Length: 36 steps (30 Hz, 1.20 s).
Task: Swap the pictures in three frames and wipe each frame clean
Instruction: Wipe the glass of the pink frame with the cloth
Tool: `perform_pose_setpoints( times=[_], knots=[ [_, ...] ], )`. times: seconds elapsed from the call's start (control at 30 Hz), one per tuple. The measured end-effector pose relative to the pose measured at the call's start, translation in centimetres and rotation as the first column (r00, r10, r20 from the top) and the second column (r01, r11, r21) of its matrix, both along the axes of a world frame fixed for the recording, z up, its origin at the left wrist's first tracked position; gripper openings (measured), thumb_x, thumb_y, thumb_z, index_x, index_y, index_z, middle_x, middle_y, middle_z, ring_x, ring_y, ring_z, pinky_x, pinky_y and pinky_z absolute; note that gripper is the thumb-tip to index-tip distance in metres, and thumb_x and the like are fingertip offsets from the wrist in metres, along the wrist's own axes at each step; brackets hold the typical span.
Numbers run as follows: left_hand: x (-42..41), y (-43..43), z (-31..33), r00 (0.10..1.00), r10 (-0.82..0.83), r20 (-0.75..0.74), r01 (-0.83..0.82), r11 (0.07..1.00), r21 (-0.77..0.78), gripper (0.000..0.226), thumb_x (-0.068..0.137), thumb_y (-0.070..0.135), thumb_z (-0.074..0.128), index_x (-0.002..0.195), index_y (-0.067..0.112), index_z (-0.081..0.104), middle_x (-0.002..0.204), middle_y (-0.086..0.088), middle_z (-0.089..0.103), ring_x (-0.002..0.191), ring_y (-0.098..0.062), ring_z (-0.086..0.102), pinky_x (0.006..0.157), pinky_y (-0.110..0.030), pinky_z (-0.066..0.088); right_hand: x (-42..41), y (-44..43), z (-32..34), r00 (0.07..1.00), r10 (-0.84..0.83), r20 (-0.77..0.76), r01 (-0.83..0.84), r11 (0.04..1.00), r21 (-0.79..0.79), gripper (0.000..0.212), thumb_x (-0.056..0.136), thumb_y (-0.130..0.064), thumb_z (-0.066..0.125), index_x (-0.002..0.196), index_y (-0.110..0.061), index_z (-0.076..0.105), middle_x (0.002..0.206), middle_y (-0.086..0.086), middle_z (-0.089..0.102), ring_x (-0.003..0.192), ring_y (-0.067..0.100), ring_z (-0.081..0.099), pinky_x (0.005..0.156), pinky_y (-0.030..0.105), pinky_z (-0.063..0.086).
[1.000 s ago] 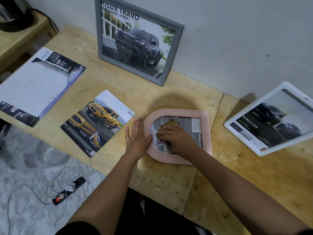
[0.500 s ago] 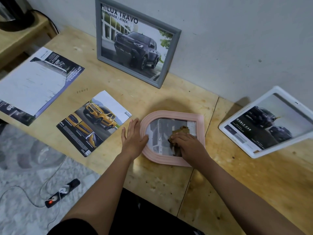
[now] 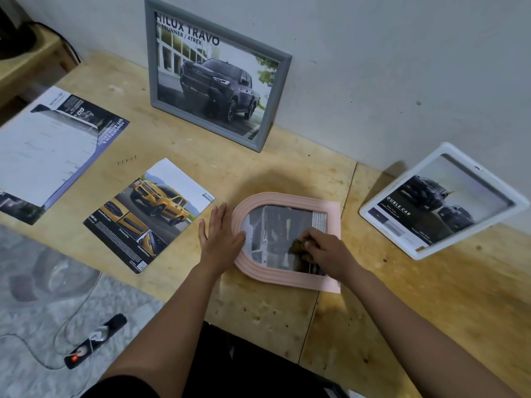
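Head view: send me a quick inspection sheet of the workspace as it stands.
Surface: plywood table, panel seams visible.
Job's things: pink frame flat; grey frame and white frame propped by wall; cloth on pink frame's glass.
Clutter: yellow-truck page and blue-edged sheet, loose.
Hands: left hand flat on pink frame's edge; right hand grips cloth.
Cables: corded power strip on floor, switch lit.
Surroundings: grey wall.

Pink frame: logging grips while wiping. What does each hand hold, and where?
Right hand pinches the brown cloth at one edge; left hand holds nothing, lying flat on the pink frame.
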<state>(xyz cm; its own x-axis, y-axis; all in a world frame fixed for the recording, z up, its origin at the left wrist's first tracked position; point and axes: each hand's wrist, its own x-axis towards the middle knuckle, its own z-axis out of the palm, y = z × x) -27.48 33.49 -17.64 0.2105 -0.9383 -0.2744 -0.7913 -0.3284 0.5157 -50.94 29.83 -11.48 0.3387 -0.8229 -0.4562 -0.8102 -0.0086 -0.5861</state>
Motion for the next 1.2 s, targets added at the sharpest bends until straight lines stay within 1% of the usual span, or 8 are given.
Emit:
perform_pose_setpoints(
  times=[0.27,0.47,0.57,0.7,0.77,0.87,1.0,1.2],
  knots=[
    [0.1,-0.1,-0.2,0.999,-0.04,-0.018,0.04,0.999,0.012,0.071,0.086,0.043,0.03,0.149,0.019,0.009,0.159,0.005,0.002,0.145,-0.01,-0.009,0.115,-0.039,-0.012,5.6,3.8,-0.1,0.824,-0.532,0.196,0.498,0.844,0.199,0.011,0.093,-0.006,0.045,0.092,-0.014,0.054,0.095,0.007,0.058,0.091,0.024,0.056,0.076,0.036,0.045],
    [0.0,0.1,0.1,0.999,-0.044,-0.025,0.045,0.999,0.016,0.079,0.078,0.046,0.023,0.15,0.018,0.006,0.159,0.004,0.001,0.145,-0.01,-0.01,0.115,-0.039,-0.012,3.5,1.7,4.0,0.094,-0.902,0.422,0.799,0.321,0.509,0.014,0.093,-0.006,0.041,0.092,-0.011,0.054,0.083,0.007,0.057,0.069,0.019,0.056,0.055,0.029,0.046],
    [0.1,0.2,0.2,0.998,-0.049,-0.04,0.049,0.999,-0.006,0.076,0.083,0.047,0.026,0.15,0.018,0.006,0.159,0.003,0.002,0.145,-0.011,-0.009,0.115,-0.038,-0.012,-1.0,1.6,4.2,-0.068,-0.875,0.479,0.92,0.13,0.369,0.02,0.092,-0.009,0.041,0.08,-0.017,0.054,0.082,0.004,0.057,0.079,0.024,0.056,0.06,0.032,0.046],
    [0.2,0.1,0.3,0.997,-0.05,-0.06,0.05,0.999,-0.005,0.067,0.096,0.033,0.042,0.15,0.017,0.005,0.159,0.003,0.001,0.145,-0.01,-0.01,0.115,-0.038,-0.013,-6.2,4.2,3.2,-0.044,-0.866,0.497,0.993,-0.093,-0.075,0.018,0.093,-0.012,0.045,0.087,-0.022,0.058,0.097,0.006,0.057,0.093,0.022,0.053,0.081,0.034,0.042],
    [0.2,0.1,0.3,0.997,-0.041,-0.063,0.041,0.999,-0.011,0.067,0.096,0.032,0.042,0.15,0.018,0.005,0.159,0.003,0.001,0.145,-0.009,-0.009,0.115,-0.037,-0.013,-7.6,6.6,2.6,0.047,-0.917,0.397,0.945,-0.088,-0.315,0.019,0.096,-0.014,0.041,0.106,-0.009,0.057,0.106,0.014,0.059,0.102,0.028,0.053,0.089,0.036,0.037],
    [0.2,0.1,0.1,0.997,-0.023,-0.075,0.021,0.999,-0.025,0.067,0.096,0.033,0.043,0.15,0.017,0.007,0.159,0.004,0.004,0.145,-0.008,-0.008,0.115,-0.036,-0.013,-8.3,9.9,0.4,0.196,-0.979,0.061,0.859,0.141,-0.492,0.024,0.093,-0.012,0.042,0.114,-0.01,0.054,0.118,0.016,0.056,0.112,0.034,0.049,0.099,0.047,0.03],
    [0.4,0.3,-0.2,0.993,-0.015,-0.114,0.008,0.998,-0.056,0.067,0.095,0.035,0.046,0.15,0.017,0.011,0.158,0.002,0.01,0.146,-0.009,-0.003,0.115,-0.036,-0.012,-7.1,12.5,-3.1,0.495,-0.83,-0.257,0.762,0.556,-0.33,0.05,0.089,-0.011,0.046,0.139,-0.009,0.039,0.15,0.011,0.032,0.138,0.03,0.027,0.113,0.05,0.021],
    [1.0,1.0,-0.3,0.973,-0.042,-0.227,0.012,0.991,-0.131,0.076,0.084,0.05,0.034,0.149,0.013,0.018,0.156,-0.004,0.02,0.146,-0.017,0.008,0.117,-0.037,-0.004,-5.6,11.9,-2.5,0.499,-0.818,-0.286,0.711,0.576,-0.403,0.055,0.088,-0.008,0.046,0.141,-0.008,0.033,0.154,0.012,0.021,0.145,0.029,0.008,0.115,0.051,0.004]
  ],
)
